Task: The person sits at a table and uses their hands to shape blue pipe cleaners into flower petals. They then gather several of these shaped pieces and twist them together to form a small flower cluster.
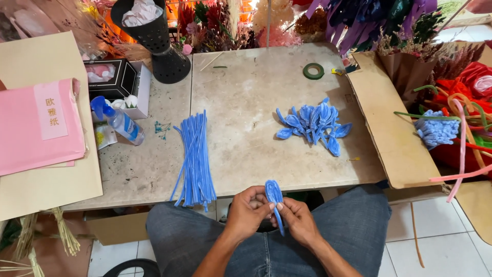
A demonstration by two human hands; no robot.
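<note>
My left hand (247, 211) and my right hand (298, 219) meet over my lap, just below the table's front edge. Together they pinch a blue pipe-cleaner petal (274, 195), a narrow loop with its stem pointing down between my fingers. On the worn stone table (246, 87), a bundle of straight blue pipe cleaners (195, 156) lies to the left of my hands. A heap of finished blue petals (315, 123) lies further back on the right.
A green tape roll (313, 71) sits at the back. A spray bottle (118, 120), a black box (111, 77), a black mesh cone holder (156, 38) and pink paper (38, 125) stand left. An open cardboard box (394, 133) with coloured pipe cleaners sits right.
</note>
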